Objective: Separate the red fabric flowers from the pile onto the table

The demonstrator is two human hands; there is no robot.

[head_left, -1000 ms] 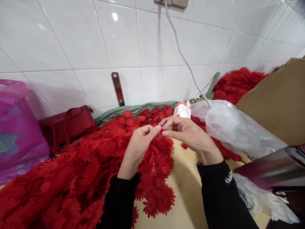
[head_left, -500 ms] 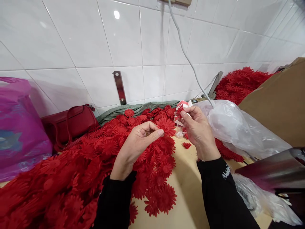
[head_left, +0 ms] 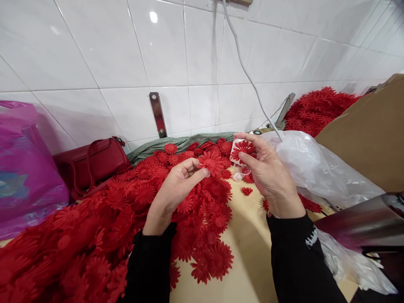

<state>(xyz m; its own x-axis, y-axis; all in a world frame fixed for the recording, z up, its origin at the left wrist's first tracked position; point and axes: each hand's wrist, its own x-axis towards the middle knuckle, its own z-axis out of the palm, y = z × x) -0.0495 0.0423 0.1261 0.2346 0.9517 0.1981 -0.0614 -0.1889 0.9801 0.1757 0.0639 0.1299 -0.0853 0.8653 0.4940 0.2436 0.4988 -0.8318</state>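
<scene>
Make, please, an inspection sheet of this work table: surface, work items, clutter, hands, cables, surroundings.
Surface: tan tabletop, largely covered by a heap of red flowers.
Job's things: red artificial flower and second red flower, both held above the heap.
Clutter: red handbag, magenta plastic bag, clear plastic bag, cardboard box, green cloth.
Grippers: left hand pinches the red artificial flower; right hand pinches the second red flower.
Cables: white cable hangs down the wall toward the clear plastic bag.
Surroundings: white tiled wall, metal bracket, another flower pile far right.
</scene>
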